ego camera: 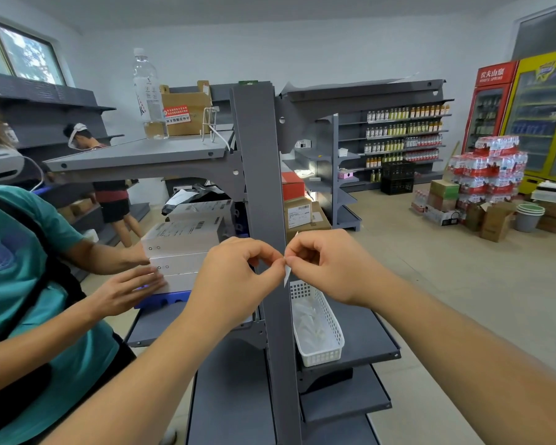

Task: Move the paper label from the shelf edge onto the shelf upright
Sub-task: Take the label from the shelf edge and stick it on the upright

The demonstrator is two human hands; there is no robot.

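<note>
While both pinch a small, thin white paper label (288, 273) between thumb and fingers, the left hand (238, 277) and right hand (329, 266) meet before the flat grey metal shelf upright (264, 175).

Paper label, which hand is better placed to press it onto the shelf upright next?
Right, probably. The right hand pinches the paper label at the shelf upright's right edge, its strip showing above and below those fingers. The left hand only meets it at the fingertips.
</note>
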